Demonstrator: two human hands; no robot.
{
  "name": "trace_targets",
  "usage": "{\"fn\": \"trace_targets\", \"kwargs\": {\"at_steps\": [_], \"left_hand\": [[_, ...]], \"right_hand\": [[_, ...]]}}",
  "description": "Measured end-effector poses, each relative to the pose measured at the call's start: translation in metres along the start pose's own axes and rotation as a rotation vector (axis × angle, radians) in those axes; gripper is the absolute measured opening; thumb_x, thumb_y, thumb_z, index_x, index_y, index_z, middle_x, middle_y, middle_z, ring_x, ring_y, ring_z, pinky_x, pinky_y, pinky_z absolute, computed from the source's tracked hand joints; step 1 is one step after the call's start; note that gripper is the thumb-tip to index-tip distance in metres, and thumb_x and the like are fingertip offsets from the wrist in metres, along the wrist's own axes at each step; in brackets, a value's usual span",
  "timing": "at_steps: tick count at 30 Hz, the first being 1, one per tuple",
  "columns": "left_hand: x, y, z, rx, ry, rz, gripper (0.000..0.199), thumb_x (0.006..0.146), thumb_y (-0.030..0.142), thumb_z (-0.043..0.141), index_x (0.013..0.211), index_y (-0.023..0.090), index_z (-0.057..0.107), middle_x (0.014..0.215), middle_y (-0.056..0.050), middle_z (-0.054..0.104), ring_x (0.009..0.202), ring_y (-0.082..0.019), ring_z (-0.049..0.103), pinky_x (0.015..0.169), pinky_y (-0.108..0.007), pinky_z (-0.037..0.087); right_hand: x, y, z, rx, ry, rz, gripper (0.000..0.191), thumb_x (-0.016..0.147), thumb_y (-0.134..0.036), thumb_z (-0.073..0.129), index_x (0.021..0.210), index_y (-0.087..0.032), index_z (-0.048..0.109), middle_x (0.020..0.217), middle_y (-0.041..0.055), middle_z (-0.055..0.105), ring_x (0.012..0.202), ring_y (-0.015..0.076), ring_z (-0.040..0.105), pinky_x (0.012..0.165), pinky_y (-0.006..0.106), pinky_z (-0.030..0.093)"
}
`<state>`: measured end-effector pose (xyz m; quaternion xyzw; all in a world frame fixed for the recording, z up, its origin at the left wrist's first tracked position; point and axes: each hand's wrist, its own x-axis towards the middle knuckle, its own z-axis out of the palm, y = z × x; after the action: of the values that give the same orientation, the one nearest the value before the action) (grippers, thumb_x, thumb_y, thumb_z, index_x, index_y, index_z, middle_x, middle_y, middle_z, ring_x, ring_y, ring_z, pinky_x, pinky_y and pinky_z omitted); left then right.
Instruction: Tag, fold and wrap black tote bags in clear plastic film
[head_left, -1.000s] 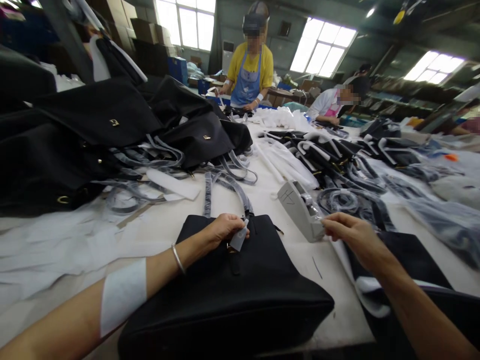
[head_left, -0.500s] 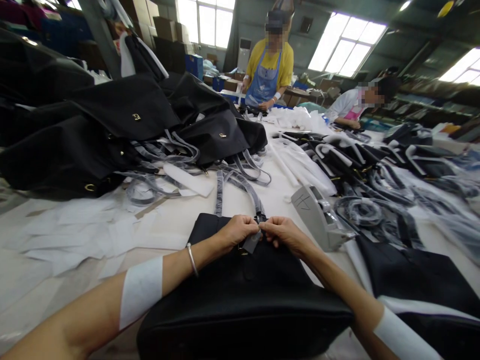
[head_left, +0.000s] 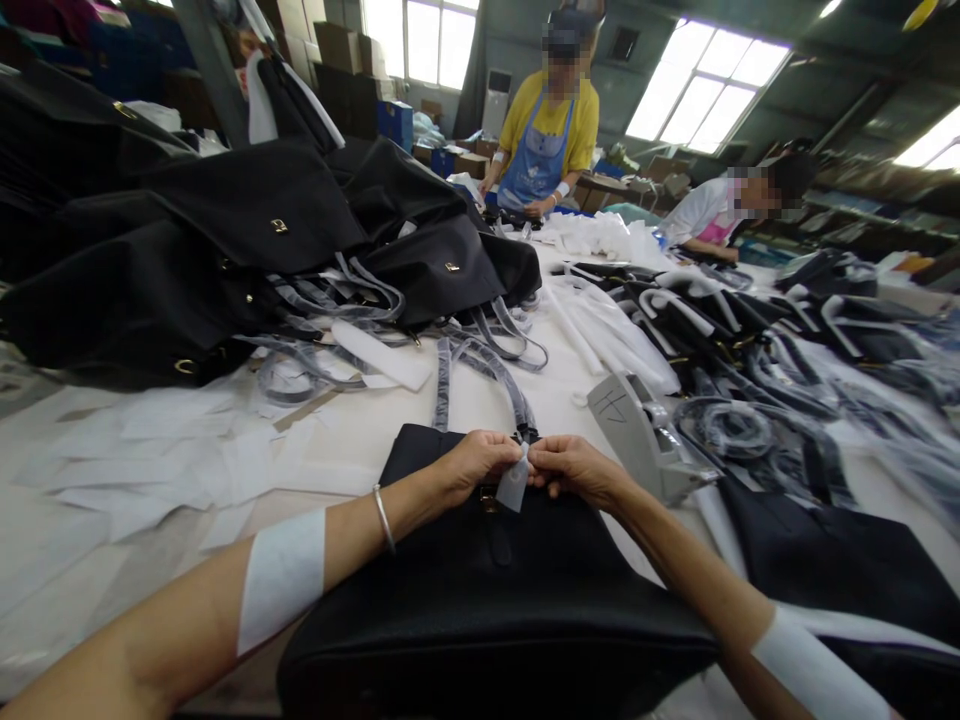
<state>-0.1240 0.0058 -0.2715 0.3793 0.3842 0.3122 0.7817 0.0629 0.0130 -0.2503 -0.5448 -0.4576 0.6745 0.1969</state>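
Right hand (head_left: 576, 470) has come in beside the left hand (head_left: 476, 465); both pinch a hang tag (head_left: 513, 490) (over a black handbag (head_left: 487, 620)).

Black handbag (head_left: 487, 625) — grey strap (head_left: 442, 385), pale tag (head_left: 513, 490).

Bright daylight, 3 glaring windows (head_left: 697, 85) — warped edges

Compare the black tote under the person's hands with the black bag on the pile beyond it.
The tote lies apart on the white table, while the pile bag rests heaped among other bags. A pale tag hangs at the tote's top, between the left hand and right hand; the pile bag shows a small gold plate instead. No hand touches the pile bag. Both are black, with grey straps.
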Motion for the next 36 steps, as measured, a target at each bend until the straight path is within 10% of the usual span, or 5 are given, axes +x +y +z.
{"fn": "trace_targets", "kwargs": {"at_steps": [10, 18, 22, 28, 36], "left_hand": [[-0.002, -0.003, -0.001, -0.005, 0.014, -0.084, 0.045, 0.050, 0.044, 0.078, 0.076, 0.012, 0.060, 0.076, -0.011, 0.069, 0.067, -0.021, 0.066, 0.062, -0.028, 0.050], [-0.002, -0.001, -0.001, -0.005, 0.062, -0.016, 0.043, 0.055, 0.045, 0.078, 0.075, 0.013, 0.060, 0.071, -0.008, 0.067, 0.061, -0.017, 0.063, 0.056, -0.023, 0.046], [-0.002, -0.002, 0.004, -0.002, 0.066, 0.003, 0.041, 0.055, 0.044, 0.080, 0.069, 0.015, 0.055, 0.065, -0.006, 0.065, 0.059, -0.017, 0.062, 0.056, -0.024, 0.045], [-0.002, -0.003, 0.007, 0.082, 0.021, 0.042, 0.030, 0.058, 0.039, 0.072, 0.066, 0.015, 0.055, 0.066, -0.005, 0.064, 0.057, -0.015, 0.058, 0.054, -0.023, 0.043], [-0.003, -0.005, 0.003, 0.288, 0.168, 0.150, 0.021, 0.065, 0.035, 0.064, 0.066, 0.015, 0.058, 0.063, -0.004, 0.063, 0.052, -0.011, 0.050, 0.048, -0.021, 0.033]], "right_hand": [[0.018, 0.000, 0.016, -0.046, 0.177, -0.073, 0.029, 0.068, -0.032, 0.077, 0.062, -0.017, 0.053, 0.045, -0.0038, 0.056, 0.033, 0.0048, 0.043, 0.030, 0.014, 0.023], [-0.002, -0.015, 0.014, 0.544, -0.138, -0.020, 0.031, 0.063, -0.013, 0.073, 0.093, -0.016, 0.066, 0.076, -0.0004, 0.062, 0.048, 0.0033, 0.038, 0.038, 0.013, 0.026], [0.000, -0.015, 0.015, 0.621, -0.154, 0.040, 0.020, 0.077, -0.028, 0.070, 0.092, -0.016, 0.066, 0.078, 0.0011, 0.065, 0.042, 0.0037, 0.031, 0.035, 0.016, 0.024], [0.001, -0.014, 0.015, 0.539, -0.077, 0.041, 0.032, 0.088, -0.047, 0.060, 0.097, -0.016, 0.066, 0.083, 0.0051, 0.070, 0.043, 0.0050, 0.042, 0.037, 0.016, 0.033], [-0.009, -0.017, -0.006, -0.181, 0.290, -0.208, 0.042, 0.080, -0.055, 0.066, 0.097, -0.017, 0.069, 0.085, 0.0073, 0.070, 0.046, 0.0089, 0.053, 0.034, 0.019, 0.036]]}}
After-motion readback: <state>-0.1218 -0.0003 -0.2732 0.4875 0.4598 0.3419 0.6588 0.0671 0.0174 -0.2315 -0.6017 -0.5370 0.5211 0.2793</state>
